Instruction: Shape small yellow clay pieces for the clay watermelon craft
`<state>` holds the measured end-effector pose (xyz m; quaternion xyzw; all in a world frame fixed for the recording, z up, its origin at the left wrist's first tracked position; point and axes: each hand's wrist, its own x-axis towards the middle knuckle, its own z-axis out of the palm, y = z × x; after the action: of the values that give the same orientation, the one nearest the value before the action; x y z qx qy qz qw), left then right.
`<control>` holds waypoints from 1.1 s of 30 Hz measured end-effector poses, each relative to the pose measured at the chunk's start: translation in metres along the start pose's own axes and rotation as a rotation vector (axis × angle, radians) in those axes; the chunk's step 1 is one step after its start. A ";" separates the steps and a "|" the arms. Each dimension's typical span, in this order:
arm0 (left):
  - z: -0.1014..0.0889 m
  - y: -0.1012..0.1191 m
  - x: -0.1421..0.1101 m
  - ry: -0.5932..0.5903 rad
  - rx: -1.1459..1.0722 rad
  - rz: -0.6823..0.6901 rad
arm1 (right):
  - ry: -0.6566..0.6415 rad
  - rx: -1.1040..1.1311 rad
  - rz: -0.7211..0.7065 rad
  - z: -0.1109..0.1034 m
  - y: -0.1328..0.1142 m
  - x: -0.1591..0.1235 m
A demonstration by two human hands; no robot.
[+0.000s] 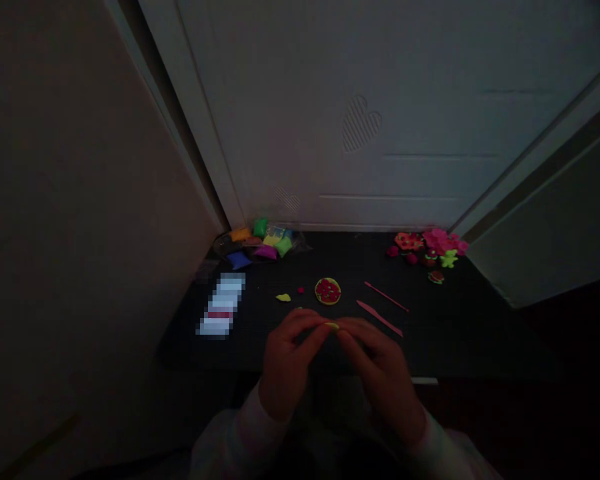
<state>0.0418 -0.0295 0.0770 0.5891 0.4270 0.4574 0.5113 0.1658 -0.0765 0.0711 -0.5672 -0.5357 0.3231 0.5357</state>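
Note:
Between the fingertips of my left hand (pixel 289 357) and my right hand (pixel 380 363) is a small piece of yellow clay (pixel 333 326). Both hands are closed in a pinch on it, above the front part of the dark table. Just beyond them lies a round clay pizza (pixel 327 291) with a yellow rim and red top. To its left are a small red clay ball (pixel 301 290) and a flat yellow clay scrap (pixel 283 298). Another yellow bit is mostly hidden behind my left fingers. Right of the pizza rest a pink clay knife (pixel 379 317) and a thin pink stick tool (pixel 386 296).
Colourful clay packets (pixel 266 251) lie at the table's back left. A lit, blurred-out phone-like screen (pixel 223 305) is at the left. Several small clay figures (pixel 449 259) and pink pieces (pixel 443 240) sit at the back right. A white door panel (pixel 300 133) stands behind the table (pixel 460 340).

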 end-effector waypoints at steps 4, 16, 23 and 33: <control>0.002 0.000 -0.002 0.024 0.022 0.019 | 0.076 -0.002 0.013 0.003 0.001 -0.001; 0.001 0.005 0.000 -0.062 -0.022 -0.072 | 0.070 -0.037 -0.038 0.000 -0.005 0.001; 0.002 0.012 0.004 -0.019 0.023 -0.008 | 0.072 0.033 0.008 -0.002 -0.006 0.002; 0.002 0.018 0.004 -0.047 -0.020 -0.036 | 0.140 0.014 -0.029 -0.002 -0.015 0.009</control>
<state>0.0454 -0.0281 0.0947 0.5869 0.4207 0.4383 0.5352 0.1655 -0.0703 0.0877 -0.5769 -0.5028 0.2784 0.5803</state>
